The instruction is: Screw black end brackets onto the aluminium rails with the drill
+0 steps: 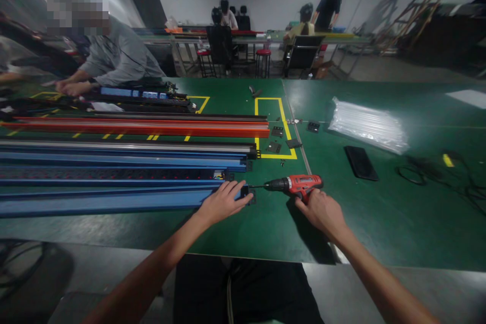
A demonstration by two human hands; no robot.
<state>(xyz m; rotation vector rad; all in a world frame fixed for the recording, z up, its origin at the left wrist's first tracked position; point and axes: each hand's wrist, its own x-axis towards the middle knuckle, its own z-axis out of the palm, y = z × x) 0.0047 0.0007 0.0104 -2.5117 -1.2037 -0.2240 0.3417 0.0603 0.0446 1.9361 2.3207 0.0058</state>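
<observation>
My right hand [322,211] is wrapped around the grip of a red cordless drill [306,182], which points left. Its long thin bit reaches the black end cap [251,196] of the nearest blue metal profile [152,203]. Over that profile's right end lies my left hand [224,201], fingers across the top and thumb by the cap, holding it. Just beyond, a second blue profile [114,175] has a dark strip inside and wires at its end. Whether the bit sits in a screw is too small to tell.
More blue, grey and orange profiles [212,128] lie parallel beyond. Small black end caps [277,131] are scattered near yellow tape [280,156]. To the right are a black flat case [360,163], a plastic-wrapped bundle [367,125] and cables [412,176]. A co-worker [121,53] works at far left.
</observation>
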